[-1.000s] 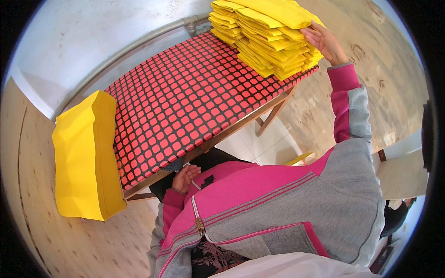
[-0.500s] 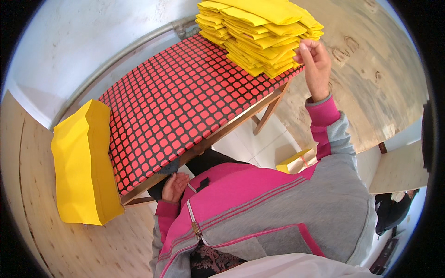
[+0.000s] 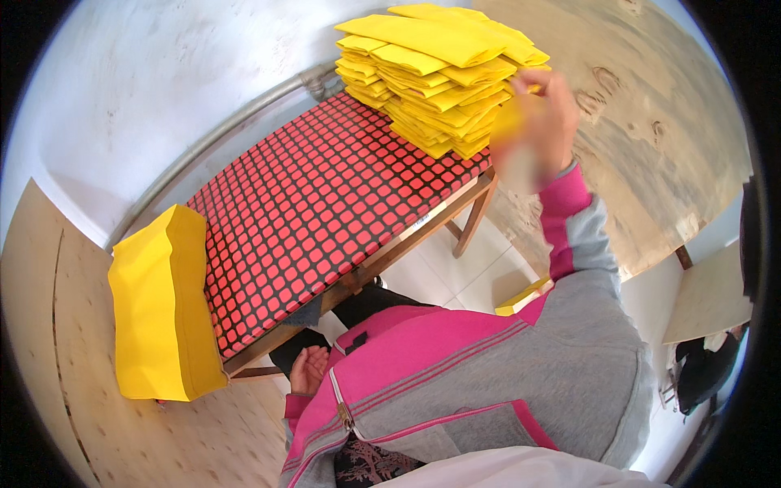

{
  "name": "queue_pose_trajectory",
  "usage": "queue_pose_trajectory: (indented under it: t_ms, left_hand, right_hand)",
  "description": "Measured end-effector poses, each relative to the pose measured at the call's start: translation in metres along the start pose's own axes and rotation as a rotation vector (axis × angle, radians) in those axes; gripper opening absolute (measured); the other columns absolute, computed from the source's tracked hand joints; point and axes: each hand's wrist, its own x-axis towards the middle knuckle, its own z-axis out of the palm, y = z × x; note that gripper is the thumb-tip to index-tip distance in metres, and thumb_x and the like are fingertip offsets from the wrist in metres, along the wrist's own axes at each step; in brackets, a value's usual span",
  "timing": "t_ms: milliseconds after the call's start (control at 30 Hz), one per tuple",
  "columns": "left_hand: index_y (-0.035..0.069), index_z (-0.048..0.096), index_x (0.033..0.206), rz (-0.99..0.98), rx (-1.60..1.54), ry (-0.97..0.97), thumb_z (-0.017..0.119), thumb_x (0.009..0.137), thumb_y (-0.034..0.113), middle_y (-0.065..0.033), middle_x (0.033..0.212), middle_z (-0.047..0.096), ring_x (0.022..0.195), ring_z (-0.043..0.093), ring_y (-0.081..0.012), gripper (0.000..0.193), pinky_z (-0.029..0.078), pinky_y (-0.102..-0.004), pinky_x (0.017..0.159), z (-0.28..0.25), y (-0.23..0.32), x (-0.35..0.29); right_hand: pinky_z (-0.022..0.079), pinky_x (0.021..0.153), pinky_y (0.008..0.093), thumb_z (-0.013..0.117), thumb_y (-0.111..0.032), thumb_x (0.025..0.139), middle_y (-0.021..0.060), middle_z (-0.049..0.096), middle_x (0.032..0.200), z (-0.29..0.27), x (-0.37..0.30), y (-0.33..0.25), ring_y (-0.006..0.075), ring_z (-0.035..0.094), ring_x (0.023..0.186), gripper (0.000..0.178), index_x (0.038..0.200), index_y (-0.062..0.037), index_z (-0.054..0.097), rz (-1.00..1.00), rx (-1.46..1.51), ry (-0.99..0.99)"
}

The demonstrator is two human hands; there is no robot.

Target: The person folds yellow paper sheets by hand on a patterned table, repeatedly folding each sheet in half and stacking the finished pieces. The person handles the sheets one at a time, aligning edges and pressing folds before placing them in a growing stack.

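Note:
A tall stack of folded yellow fabric pieces [image 3: 443,77] stands at the far right end of a table with a red-and-black checked cover [image 3: 325,195]. My right hand [image 3: 557,118] is beside the stack's right edge, with its fingers bent inward. A blurred patch covers its thumb side, so I cannot make out what is between the fingertips. Low at the table's near edge, by my jacket, my left hand [image 3: 309,370] is palm up and open, its fingers loosely curved and holding nothing.
A yellow block-shaped piece [image 3: 154,309] stands against the table's left end. Wooden boards flank the table at left [image 3: 89,342] and right [image 3: 643,138]. A pipe [image 3: 203,150] runs along the wall behind. Another yellow item [image 3: 521,298] lies below, near my right sleeve.
The view has shifted, so table and stack sit a little lower. My right hand stays by the stack's edge, slightly lower along it. My left hand has drawn back from the table edge.

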Motion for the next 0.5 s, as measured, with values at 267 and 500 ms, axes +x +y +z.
queue_pose_trajectory:
  t_ms: [267, 500]
  left_hand:
    - [0.003, 0.065, 0.119, -0.012, 0.014, 0.013, 0.056, 0.106, 0.034, -0.0177, 0.121, 0.071, 0.114, 0.067, -0.0277, 0.036, 0.052, -0.0398, 0.104, -0.003, -0.005, 0.006]
    - [0.001, 0.065, 0.118, -0.015, -0.029, -0.024, 0.057, 0.106, 0.032, -0.0182, 0.119, 0.071, 0.115, 0.066, -0.0282, 0.034, 0.05, -0.0407, 0.107, -0.008, -0.01, 0.007]
  right_hand:
    - [0.054, 0.079, 0.0462, 0.074, -0.033, 0.089, 0.0082, 0.07, 0.105, 0.024, 0.043, 0.119, 0.0346, 0.068, 0.095, 0.028, 0.109, -0.0142, 0.066, 0.043, -0.357, -0.433]
    - [0.053, 0.074, 0.0488, 0.069, -0.027, 0.094, 0.0093, 0.07, 0.105, 0.034, 0.048, 0.143, 0.039, 0.068, 0.09, 0.022, 0.11, -0.0141, 0.063, -0.003, -0.406, -0.455]
